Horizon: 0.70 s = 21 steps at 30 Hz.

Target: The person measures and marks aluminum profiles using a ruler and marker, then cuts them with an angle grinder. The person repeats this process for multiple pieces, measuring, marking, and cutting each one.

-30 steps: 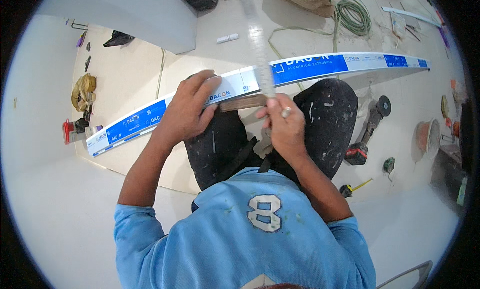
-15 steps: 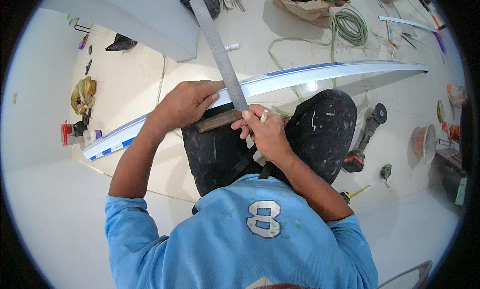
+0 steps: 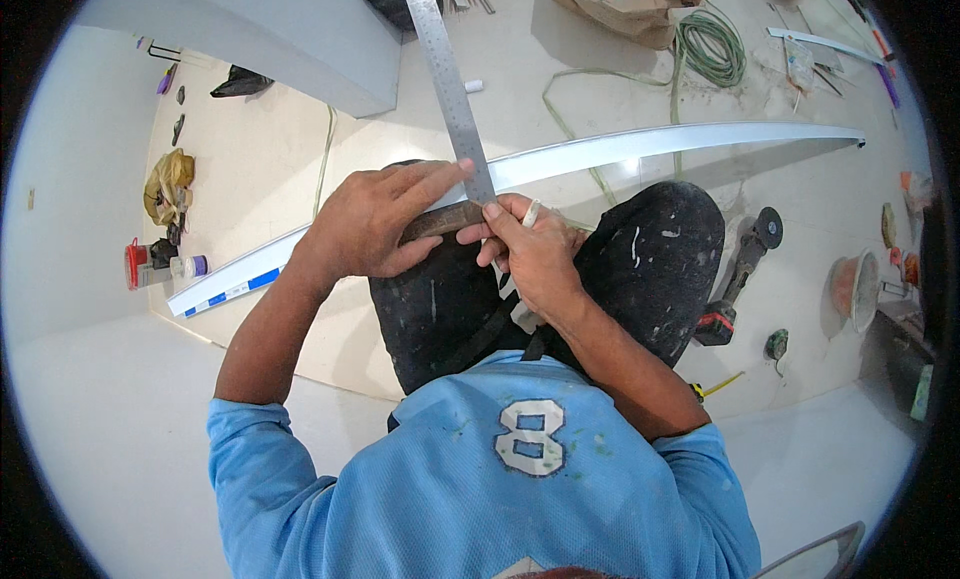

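A try square with a perforated metal blade [image 3: 445,79] and a brown wooden stock [image 3: 448,219] lies across a long white channel strip [image 3: 640,145] over my lap. My left hand [image 3: 360,214] grips the stock's left part, thumb below and fingers above, with its index fingertip against the blade. At the corner where blade meets stock, my right hand [image 3: 538,254] pinches the square between thumb and finger. A slim white pen-like stick [image 3: 531,213] pokes up between that hand's fingers; its lower end is hidden.
On the floor to the right lie a cordless angle grinder [image 3: 738,274], a tape measure [image 3: 708,389] and a tipped bucket [image 3: 855,287]. Ahead are a coiled hose or cable [image 3: 712,49], a paper bag [image 3: 620,14] and a white pillar [image 3: 300,39].
My left hand has shifted from the strip onto the square's stock. The strip has turned, so its blue upper edge no longer shows, and the square sits slightly farther forward.
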Available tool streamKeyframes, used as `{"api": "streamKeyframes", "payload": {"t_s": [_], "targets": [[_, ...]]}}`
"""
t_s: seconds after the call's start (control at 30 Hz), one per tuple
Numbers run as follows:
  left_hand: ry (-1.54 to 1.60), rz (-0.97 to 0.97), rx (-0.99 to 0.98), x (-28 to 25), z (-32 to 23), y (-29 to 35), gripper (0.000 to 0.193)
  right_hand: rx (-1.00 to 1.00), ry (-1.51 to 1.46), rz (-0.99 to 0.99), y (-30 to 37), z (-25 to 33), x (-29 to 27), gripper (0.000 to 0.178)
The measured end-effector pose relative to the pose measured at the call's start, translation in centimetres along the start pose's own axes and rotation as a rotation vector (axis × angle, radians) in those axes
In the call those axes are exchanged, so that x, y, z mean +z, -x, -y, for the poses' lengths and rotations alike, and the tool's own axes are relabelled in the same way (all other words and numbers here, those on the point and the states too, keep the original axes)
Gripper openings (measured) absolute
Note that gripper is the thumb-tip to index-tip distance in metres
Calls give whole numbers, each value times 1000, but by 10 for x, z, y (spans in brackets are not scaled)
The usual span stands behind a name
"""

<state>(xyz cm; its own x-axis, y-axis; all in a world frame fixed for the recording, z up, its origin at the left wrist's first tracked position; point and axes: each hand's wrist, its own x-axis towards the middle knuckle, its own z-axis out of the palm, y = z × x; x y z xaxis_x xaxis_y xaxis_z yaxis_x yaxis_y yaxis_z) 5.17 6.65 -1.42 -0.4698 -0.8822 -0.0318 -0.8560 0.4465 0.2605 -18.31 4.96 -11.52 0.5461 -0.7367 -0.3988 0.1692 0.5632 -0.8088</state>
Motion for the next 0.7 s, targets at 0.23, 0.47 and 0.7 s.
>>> {"api": "streamKeyframes", "payload": {"t_s": [0.23,0.47,0.7], "targets": [[-138,41,56,9,5,3,90,5,-17,19,2,7,-2,35],[-227,28,78,15,-8,9,90,36,-8,40,4,-3,-9,34],[-272,46,55,16,-10,10,90,49,33,58,7,3,-11,34]]}}
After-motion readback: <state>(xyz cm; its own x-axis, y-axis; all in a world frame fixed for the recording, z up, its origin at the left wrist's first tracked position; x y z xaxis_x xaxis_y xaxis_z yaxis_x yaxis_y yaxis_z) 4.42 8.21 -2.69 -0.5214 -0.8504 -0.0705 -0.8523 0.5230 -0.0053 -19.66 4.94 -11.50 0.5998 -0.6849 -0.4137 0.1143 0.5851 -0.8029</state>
